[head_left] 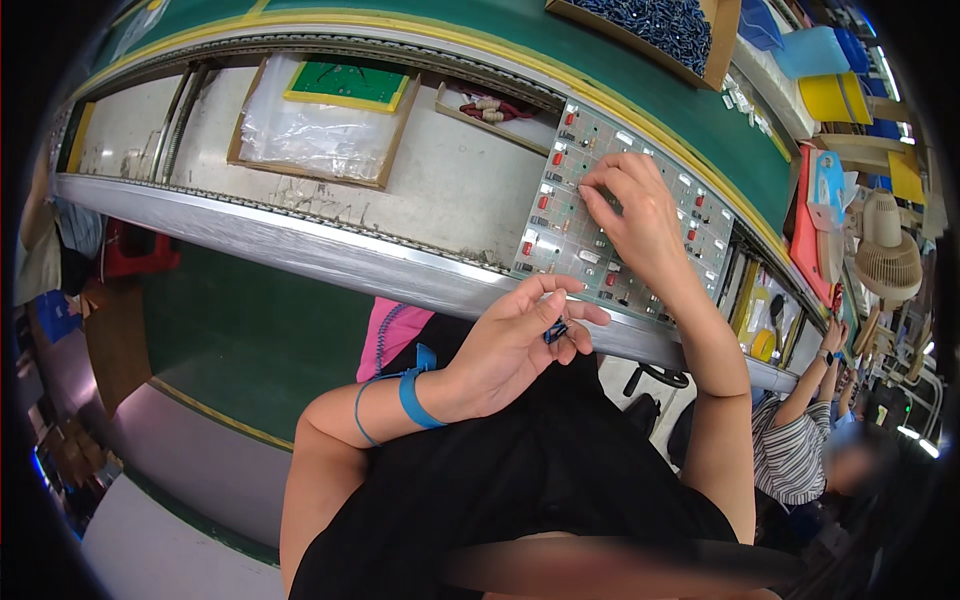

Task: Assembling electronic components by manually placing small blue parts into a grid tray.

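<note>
A panel of circuit boards (562, 232) lies across the rails of the line in front of me, carrying red, black and silver parts in repeating rows. Over its middle is my right hand (640, 215), thumb and fingertips pinched together close to the board's surface. Whatever sits between those fingertips is too small or hidden to name. My left hand (520, 345) is turned palm up just off the panel's near edge, fingers curled round several small dark blue capacitors (555, 331). A blue strap (415, 398) circles my left wrist.
Beyond the rail, an open cardboard box (650, 35) holds many blue capacitors on the green bench. Left of the panel are a tray of plastic bags (315, 135) and a small box (490, 108) with red parts. A fan (887, 245) and a co-worker (800, 440) are at right.
</note>
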Tool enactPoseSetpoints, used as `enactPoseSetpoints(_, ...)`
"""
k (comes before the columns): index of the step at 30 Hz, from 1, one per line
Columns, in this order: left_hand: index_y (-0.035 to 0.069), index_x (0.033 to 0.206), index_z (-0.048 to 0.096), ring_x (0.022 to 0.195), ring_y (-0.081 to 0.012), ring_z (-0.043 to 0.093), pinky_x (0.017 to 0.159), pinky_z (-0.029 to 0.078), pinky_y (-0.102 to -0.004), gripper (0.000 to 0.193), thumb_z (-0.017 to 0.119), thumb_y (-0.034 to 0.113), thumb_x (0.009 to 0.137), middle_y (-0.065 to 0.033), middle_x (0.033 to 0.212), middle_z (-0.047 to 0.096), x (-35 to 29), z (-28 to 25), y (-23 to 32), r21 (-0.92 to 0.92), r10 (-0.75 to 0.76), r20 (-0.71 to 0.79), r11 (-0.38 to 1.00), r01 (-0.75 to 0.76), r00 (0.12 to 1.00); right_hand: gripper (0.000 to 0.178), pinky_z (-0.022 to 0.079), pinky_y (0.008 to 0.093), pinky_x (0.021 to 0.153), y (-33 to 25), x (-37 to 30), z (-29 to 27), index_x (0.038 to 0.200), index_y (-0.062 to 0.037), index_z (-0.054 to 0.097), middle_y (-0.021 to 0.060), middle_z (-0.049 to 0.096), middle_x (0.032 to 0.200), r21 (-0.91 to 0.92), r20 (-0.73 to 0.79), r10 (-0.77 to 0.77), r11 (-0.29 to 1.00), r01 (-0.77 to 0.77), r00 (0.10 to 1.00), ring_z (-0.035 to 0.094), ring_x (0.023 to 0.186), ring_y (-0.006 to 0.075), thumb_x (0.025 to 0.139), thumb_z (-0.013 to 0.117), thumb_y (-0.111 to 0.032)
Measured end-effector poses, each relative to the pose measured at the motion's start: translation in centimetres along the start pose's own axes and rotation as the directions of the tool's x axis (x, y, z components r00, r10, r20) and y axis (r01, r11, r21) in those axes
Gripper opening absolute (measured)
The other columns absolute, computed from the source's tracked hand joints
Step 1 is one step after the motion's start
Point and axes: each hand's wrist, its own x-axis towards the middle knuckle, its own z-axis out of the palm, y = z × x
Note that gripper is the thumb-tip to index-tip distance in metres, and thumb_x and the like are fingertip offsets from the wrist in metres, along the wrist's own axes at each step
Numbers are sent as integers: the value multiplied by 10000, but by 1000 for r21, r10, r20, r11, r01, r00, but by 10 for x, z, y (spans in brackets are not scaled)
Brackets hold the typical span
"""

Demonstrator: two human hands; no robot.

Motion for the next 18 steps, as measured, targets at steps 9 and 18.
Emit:
enactPoseSetpoints(9, 19, 1018, 574, 602, -68, 449, 502, 326, -188, 286, 472, 272, 930, -30, 779, 570, -2, -6, 2, 152, 16, -30, 988, -11, 999, 102, 438, 356, 711, -7, 8, -3, 739, -24, 621, 70, 547, 822, -70, 70, 26, 997, -21, 997, 508, 807, 256, 734, 639, -124)
enactPoseSetpoints(18, -5, 1130, 512, 665, -103, 498, 581, 395, -211, 332, 447, 257, 938, -64, 820, 564, 0, 0, 10, 21, -16, -96, 1000, 18, 995, 115, 438, 363, 719, -10, 13, -3, 720, -14, 619, 80, 548, 804, -141, 112, 49, 989, -33, 992, 514, 806, 257, 727, 636, -127)
